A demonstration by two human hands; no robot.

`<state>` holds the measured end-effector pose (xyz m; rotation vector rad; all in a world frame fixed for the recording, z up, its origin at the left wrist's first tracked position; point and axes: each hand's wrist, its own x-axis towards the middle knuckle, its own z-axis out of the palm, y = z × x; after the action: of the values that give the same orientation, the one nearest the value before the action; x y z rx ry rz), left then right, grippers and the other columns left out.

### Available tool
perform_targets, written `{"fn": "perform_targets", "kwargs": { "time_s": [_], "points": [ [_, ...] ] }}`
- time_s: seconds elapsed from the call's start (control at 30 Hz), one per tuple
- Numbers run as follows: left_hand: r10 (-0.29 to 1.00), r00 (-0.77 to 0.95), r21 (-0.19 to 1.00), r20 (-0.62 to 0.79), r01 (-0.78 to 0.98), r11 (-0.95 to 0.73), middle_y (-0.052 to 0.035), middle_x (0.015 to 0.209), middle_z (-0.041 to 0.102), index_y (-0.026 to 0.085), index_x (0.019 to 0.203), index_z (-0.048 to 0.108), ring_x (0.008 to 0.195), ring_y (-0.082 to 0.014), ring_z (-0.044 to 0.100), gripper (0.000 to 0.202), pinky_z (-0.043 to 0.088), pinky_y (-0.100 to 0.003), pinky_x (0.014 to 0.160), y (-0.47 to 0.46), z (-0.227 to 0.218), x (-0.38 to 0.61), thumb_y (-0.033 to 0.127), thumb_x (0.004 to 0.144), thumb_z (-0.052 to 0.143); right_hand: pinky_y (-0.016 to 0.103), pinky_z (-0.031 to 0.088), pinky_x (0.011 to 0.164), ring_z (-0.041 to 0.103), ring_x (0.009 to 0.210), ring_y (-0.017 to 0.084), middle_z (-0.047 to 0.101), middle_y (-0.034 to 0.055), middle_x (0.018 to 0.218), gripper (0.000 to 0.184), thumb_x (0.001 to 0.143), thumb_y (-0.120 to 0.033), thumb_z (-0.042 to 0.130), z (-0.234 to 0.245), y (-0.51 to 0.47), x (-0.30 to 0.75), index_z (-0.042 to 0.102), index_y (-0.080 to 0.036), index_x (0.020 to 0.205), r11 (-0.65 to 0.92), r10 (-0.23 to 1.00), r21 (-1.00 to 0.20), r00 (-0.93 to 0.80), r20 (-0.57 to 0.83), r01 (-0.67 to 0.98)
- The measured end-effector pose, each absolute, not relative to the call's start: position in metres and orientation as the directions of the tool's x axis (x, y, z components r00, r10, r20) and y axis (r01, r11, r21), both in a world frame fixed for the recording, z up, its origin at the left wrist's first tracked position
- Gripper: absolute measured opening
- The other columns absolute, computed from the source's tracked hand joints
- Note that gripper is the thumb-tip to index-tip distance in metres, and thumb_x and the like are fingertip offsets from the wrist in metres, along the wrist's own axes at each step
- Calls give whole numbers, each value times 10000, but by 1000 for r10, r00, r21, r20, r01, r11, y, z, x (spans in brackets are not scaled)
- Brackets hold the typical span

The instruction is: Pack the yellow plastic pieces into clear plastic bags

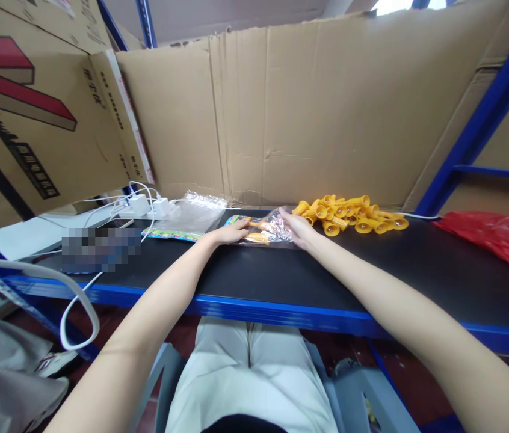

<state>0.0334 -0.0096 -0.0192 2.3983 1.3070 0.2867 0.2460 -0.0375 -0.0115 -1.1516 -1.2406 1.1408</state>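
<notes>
A clear plastic bag with a colourful printed end lies on the black shelf in front of me, yellow-orange trumpet-shaped plastic pieces inside it. My left hand is closed on the printed end. At the crinkled other end, my right hand grips the film, its fingertips partly hidden by the wrist and the plastic. Just beyond my right hand is a heap of yellow plastic trumpet-shaped pieces, flared ends mostly toward me. Left of my left hand, flat clear bags with a bright printed strip lie stacked.
White chargers and cables sit at the left, near a blurred-out item. A red plastic bag lies at the far right. Cardboard walls the back; a blue metal edge runs along the front. Another person's legs show lower left.
</notes>
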Motion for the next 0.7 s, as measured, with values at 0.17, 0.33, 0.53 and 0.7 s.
{"fn": "perform_targets", "kwargs": {
  "time_s": [0.17,0.33,0.53,0.7],
  "points": [
    [851,524,331,-30,809,-486,-52,1513,137,117,1431,254,1397,-181,110,649,127,-298,1119,-12,-15,35,347,824,271,257,530,726,624,735,97,623,63,1073,113,840,-207,500,6,-38,256,539,-193,945,138,988,-982,89,127,-131],
    [850,523,276,-64,828,-489,-71,1512,100,70,1437,213,1399,-174,76,657,99,-299,1123,-19,-6,35,337,838,238,288,533,662,636,736,140,646,101,1011,212,787,-147,494,18,-16,283,591,-134,976,297,890,-937,302,341,182],
    [874,482,269,-66,852,-450,-70,1505,130,87,1432,245,1394,-186,115,644,134,-308,1123,-16,-6,28,326,834,240,300,488,827,621,936,185,656,133,1045,296,734,-102,512,18,14,310,651,-85,995,218,906,-716,135,400,663],
    [874,485,283,-36,843,-456,-60,1511,140,80,1427,256,1394,-169,126,647,125,-280,1124,-9,-11,23,303,820,255,292,459,849,619,964,202,654,87,1093,358,757,-209,540,15,17,296,653,-171,1095,230,951,-293,-150,272,928]
  ]
}}
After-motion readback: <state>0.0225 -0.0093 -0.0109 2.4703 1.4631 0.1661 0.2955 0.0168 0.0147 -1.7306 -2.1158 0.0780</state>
